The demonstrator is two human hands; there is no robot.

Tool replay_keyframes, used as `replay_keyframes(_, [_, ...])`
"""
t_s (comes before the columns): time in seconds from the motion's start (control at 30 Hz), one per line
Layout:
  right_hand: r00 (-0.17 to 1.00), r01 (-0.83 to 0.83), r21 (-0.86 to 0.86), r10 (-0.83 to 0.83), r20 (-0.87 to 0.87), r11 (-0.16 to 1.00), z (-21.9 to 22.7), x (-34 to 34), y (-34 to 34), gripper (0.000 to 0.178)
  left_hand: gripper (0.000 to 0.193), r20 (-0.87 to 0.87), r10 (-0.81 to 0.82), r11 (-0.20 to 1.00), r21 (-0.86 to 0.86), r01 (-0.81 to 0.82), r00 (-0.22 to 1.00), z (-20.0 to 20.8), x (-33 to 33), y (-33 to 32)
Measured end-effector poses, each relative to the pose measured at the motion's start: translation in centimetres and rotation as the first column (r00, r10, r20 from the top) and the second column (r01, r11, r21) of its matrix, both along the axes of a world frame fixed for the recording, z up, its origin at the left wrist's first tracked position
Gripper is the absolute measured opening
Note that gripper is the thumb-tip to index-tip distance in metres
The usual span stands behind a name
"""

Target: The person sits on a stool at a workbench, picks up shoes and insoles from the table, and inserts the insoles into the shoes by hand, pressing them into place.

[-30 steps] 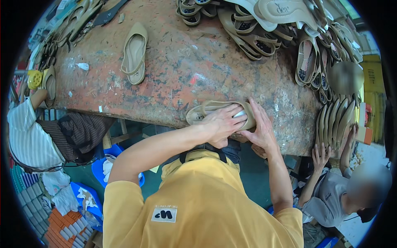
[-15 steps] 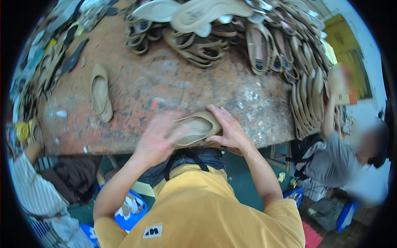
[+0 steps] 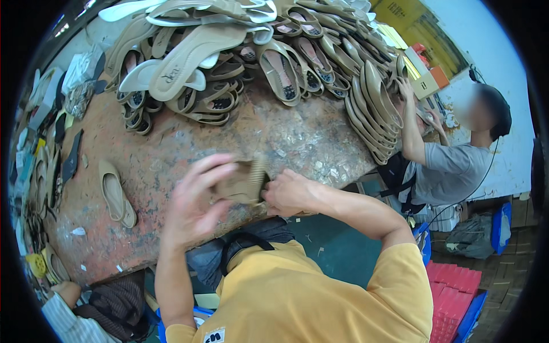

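Observation:
A tan flat shoe [image 3: 243,186], blurred by motion, is tipped over the front edge of the worktable, its ridged sole partly facing up. My right hand [image 3: 290,192] grips the shoe at its right end with curled fingers. On the other side, my left hand [image 3: 197,197] is smeared by motion, its fingers and thumb spread apart beside the shoe; whether it touches the shoe is hard to tell. A second tan flat shoe [image 3: 117,194] lies upright on the worktable [image 3: 166,154] to the left.
Stacked tan shoes [image 3: 280,71] and loose insoles [image 3: 194,54] pile up at the back. A row of shoes [image 3: 372,114] stands at the right. One co-worker [image 3: 457,154] sits at the right; another person's sleeve [image 3: 74,314] shows lower left. Red boxes [image 3: 452,297] sit low right.
The shoe has turned from opening-up to sole partly up. My left hand has come away from its inside and spread. The view has swung right, and the co-worker there shows more fully.

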State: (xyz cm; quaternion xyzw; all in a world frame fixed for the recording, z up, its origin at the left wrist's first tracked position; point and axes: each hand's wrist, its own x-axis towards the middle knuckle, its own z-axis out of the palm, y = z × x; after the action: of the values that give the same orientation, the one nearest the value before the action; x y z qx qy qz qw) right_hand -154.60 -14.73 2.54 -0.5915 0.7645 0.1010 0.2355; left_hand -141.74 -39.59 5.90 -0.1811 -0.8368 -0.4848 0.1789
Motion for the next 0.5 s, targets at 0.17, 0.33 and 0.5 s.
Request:
replay_keyframes(0.17, [0.776,0.523,-0.842,-0.484,0.405,0.133,-0.1,-6.1,9.6,0.08,0.094,0.414,0.365,0.857,0.201,-0.474,0.834,-6.9,10.8,-5.9])
replay_keyframes(0.33, [0.517,0.553,-0.824,-0.826,0.226,0.12,-5.5,-14.4,32.2,0.118,0.116,0.384,0.398,0.91,-0.278,-0.307,0.833,-9.2,11.2,-4.5])
replay_keyframes(0.5, [0.518,0.38,-0.896,-0.856,-0.002,0.232,-10.4,-15.3,32.1,0.083,0.106,0.4,0.399,0.894,-0.371,-0.252,0.825,-10.6,10.0,-3.0])
